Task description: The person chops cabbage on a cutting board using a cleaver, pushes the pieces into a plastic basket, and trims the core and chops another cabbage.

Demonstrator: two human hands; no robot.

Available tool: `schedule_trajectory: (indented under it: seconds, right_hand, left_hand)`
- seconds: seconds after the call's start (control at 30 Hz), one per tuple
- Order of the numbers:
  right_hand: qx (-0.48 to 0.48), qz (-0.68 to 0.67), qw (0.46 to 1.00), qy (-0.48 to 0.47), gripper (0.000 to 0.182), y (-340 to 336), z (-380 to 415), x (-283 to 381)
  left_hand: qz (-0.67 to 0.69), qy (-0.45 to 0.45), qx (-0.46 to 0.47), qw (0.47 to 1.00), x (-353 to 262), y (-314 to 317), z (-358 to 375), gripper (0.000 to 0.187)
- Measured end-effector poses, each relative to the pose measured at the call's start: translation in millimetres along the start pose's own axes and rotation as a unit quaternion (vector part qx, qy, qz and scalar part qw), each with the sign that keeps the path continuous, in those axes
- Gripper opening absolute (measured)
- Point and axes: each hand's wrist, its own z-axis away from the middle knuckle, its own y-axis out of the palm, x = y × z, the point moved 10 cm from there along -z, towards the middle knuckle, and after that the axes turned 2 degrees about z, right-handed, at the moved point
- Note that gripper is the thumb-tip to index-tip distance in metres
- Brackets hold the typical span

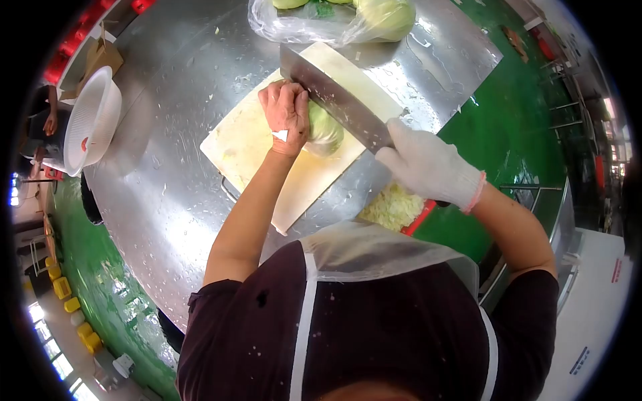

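On a pale cutting board [244, 144] lies a light green cabbage [325, 134]. My bare left hand [287, 115] presses on its left side with bent fingers, and a small white patch sits at the wrist. My right hand [431, 160], in a white knit glove, grips a large cleaver [338, 100] by its handle. The broad blade slants along the cabbage's upper right side, close to my left fingers. Whether the edge touches the cabbage or board is hidden. Chopped cabbage [394, 206] fills a red container [420, 217] below my right hand.
More cabbages in a clear plastic bag [301, 30] lie at the far side of the wet metal table [160, 160]. A white basket [93, 120] stands at the left edge near a cardboard box [101, 59]. Another person's hand [50, 123] shows beyond it. Green floor [478, 140] surrounds the table.
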Motion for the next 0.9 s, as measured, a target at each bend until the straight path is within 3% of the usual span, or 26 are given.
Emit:
schedule_trajectory:
  seconds: [0.23, 0.33, 0.37, 0.47, 0.63, 0.77, 0.87, 0.9]
  right_hand:
    - [0.076, -0.072, 0.994, 0.038, 0.026, -8.1, -31.6, 5.4]
    - [0.127, -0.075, 0.989, 0.027, 0.023, 30.5, -75.7, 2.1]
    - [0.139, -0.075, 0.987, 0.026, 0.023, 46.8, -89.5, 1.9]
    - [0.171, -0.059, 0.982, 0.046, 0.026, 73.2, -107.3, -1.3]
    - [0.252, -0.049, 0.960, 0.112, 0.026, 24.0, -75.7, 21.0]
    - [0.225, 0.026, 0.965, 0.134, 0.027, 12.8, -57.9, 7.1]
    - [0.088, 0.076, 0.993, -0.005, 0.029, 86.5, -96.3, -27.5]
    - [0.075, 0.073, 0.994, 0.024, 0.031, 121.3, -98.5, -38.7]
  left_hand:
    - [0.011, -0.030, 0.005, 0.999, 20.0, 0.8, -4.0, 0.011]
    - [-0.001, 0.075, 0.040, 0.996, -19.5, 20.5, 12.6, 0.014]
    - [0.018, 0.033, 0.052, 0.998, -27.5, 17.5, 16.5, 0.012]
    - [-0.001, 0.015, 0.029, 0.999, -7.3, 3.8, 16.6, 0.010]
    - [-0.021, 0.003, 0.021, 1.000, 7.6, 3.5, 2.2, 0.006]
    - [-0.039, -0.049, -0.012, 0.998, 20.1, 1.2, -5.5, 0.005]
    - [-0.059, -0.069, -0.012, 0.996, 26.9, 11.2, 6.1, 0.006]
    - [-0.071, -0.071, -0.006, 0.995, 31.0, 13.5, 14.2, 0.006]
